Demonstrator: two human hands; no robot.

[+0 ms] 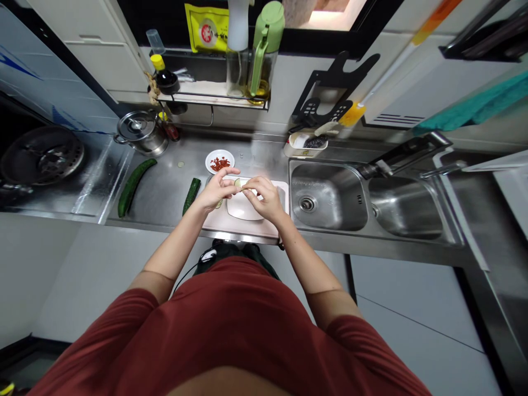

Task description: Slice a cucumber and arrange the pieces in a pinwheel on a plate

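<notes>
Over a pale cutting board [214, 223], my left hand [218, 191] pinches a thin, pale green slice [237, 182], apparently cucumber, between thumb and fingers. My right hand [266, 199] is also closed in a pinch, its fingertips close to the left ones. A thin brownish edge shows at them, too small to name. Beneath both hands lies a white plate [245, 213], partly covered by them. Left of the board rests a cut piece of cucumber [191, 196]. Behind my left hand stands a small white dish [209, 160] with chopped red pieces [220, 163].
A whole cucumber [134, 186] lies farther left, before a lidded steel pot [142, 133]. On the stove sits a dark pan [41, 157]. A double sink [330, 192] adjoins the board's right side. Above, a wall shelf [210, 100] carries bottles.
</notes>
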